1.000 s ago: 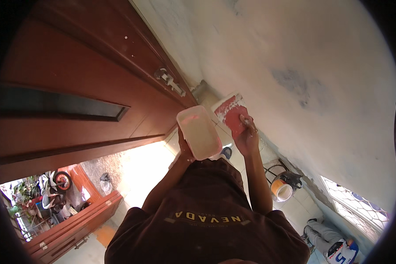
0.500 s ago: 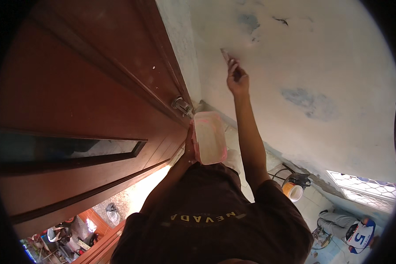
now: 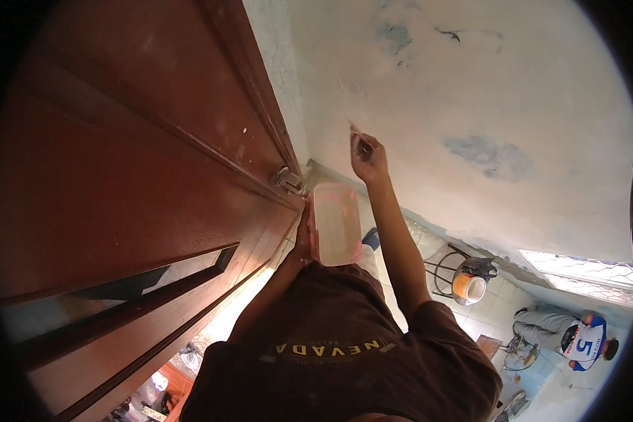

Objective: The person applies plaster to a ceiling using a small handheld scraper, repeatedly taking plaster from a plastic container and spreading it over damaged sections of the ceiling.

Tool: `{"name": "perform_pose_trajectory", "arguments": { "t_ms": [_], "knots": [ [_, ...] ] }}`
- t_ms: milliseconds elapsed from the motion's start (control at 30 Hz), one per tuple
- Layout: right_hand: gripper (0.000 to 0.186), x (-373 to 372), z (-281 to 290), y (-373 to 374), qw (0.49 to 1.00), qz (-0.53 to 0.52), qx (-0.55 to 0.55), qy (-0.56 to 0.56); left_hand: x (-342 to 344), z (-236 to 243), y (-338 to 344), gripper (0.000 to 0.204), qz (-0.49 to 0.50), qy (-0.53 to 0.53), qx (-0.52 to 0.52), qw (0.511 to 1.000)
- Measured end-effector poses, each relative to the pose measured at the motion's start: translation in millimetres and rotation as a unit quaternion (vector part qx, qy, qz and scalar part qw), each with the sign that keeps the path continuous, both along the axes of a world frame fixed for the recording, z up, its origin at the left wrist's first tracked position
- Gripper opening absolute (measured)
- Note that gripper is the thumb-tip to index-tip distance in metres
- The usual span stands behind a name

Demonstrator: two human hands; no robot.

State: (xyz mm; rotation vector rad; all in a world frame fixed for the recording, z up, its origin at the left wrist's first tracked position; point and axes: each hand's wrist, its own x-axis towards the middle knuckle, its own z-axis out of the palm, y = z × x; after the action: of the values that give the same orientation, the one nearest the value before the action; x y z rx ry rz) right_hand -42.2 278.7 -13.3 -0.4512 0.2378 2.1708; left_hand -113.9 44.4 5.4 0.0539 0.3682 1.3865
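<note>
One pink tray, one scraper, one door, one stool, one bucket

your tray: pale pink, translucent | your shirt: dark brown, yellow lettering | door: red-brown wood | wall: off-white, blue-grey blotches | bucket: orange and white

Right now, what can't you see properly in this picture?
- Tool in the right hand: head view, too small and mostly wrapped by fingers; only a thin tip shows against the wall.
- Left hand: mostly hidden behind the pink tray.
- Tray contents: pale and blurred.
- Person sitting on the floor: tiny, bent at the rim.
</note>
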Motion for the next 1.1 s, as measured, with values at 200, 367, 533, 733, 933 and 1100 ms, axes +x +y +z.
{"name": "perform_pose_trajectory", "arguments": {
  "t_ms": [200, 367, 533, 733, 933, 1100],
  "knots": [
    [0.019, -0.5, -31.8, 63.1, 0.994, -0.107, 0.017, 0.029, 0.8, -7.7, 3.3, 0.075, -0.019, -0.019, 0.009, 1.0],
    [0.014, 42.4, 87.7, 27.7, 0.985, -0.141, 0.062, 0.082, 0.8, -12.9, 8.8, 0.072, -0.024, -0.038, -0.024, 0.999],
    [0.022, 26.0, 66.5, -6.9, 0.985, -0.156, 0.066, 0.019, 2.0, -10.2, 15.4, 0.073, -0.022, -0.05, 0.007, 0.998],
    [0.018, -36.7, 4.7, 59.6, 0.993, -0.073, -0.036, 0.086, 6.5, -10.0, 16.5, 0.075, -0.039, -0.06, 0.015, 0.997],
    [0.025, 60.8, 81.5, 23.2, 0.962, -0.14, -0.002, 0.235, 4.4, -18.2, 8.9, 0.075, 0.004, 0.009, 0.0, 1.0],
    [0.022, 63.5, 51.4, -2.7, 0.98, -0.142, 0.031, 0.133, 4.2, -11.8, 12.4, 0.074, -0.026, 0.006, 0.002, 1.0]
  ]
}}
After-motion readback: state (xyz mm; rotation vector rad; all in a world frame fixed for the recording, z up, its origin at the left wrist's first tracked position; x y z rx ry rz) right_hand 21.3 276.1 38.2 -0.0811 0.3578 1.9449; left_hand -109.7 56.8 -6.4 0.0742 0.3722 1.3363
